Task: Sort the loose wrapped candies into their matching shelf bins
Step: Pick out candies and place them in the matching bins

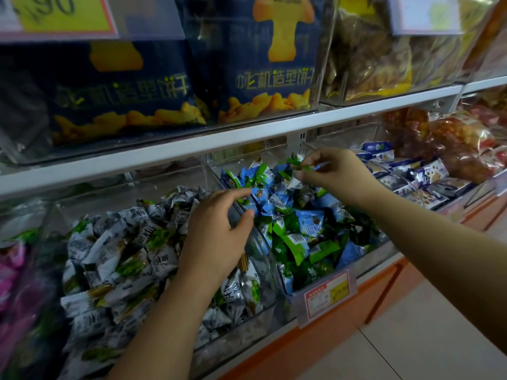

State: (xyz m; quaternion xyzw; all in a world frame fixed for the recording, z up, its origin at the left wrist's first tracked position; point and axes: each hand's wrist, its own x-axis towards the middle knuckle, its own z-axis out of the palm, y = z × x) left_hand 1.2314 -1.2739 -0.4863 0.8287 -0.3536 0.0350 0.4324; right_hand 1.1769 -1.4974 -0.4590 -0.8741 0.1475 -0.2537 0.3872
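A clear bin (pixel 264 250) in the middle holds blue and green wrapped candies (pixel 307 223). Left of it, another bin is heaped with grey-white wrapped candies (pixel 118 259). My left hand (pixel 216 231) hovers over the divider between the two bins, thumb and forefinger curled around a blue wrapped candy (pixel 259 194). My right hand (pixel 334 171) is raised over the back of the blue-green bin and pinches a small green and blue wrapped candy (pixel 300 167) between its fingertips.
A bin of blue-white snack packets (pixel 419 179) sits to the right, with reddish bagged snacks (pixel 452 141) beyond. Pink wrapped sweets (pixel 13 270) lie at the far left. The upper shelf (pixel 192 144) carries dark blue biscuit bags. An orange price tag (pixel 326 294) hangs on the shelf front.
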